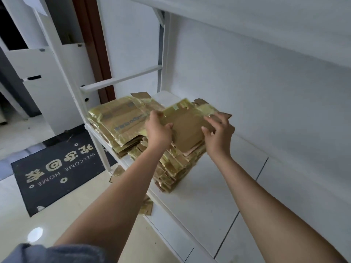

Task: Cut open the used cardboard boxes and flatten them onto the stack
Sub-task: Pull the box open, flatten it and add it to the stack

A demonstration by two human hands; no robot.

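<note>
The flattened box point(187, 130) lies at the frame's centre, on top of the stack point(171, 166) of flattened cardboard on the white shelf point(205, 196). My left hand point(158, 132) grips its left edge, thumb on top, fingers curled behind. My right hand point(218, 132) rests on its right edge with fingers loosely bent, thumb touching the top face. A second pile point(117, 124) sits just left; a black doormat point(57, 173) lies at lower left
</note>
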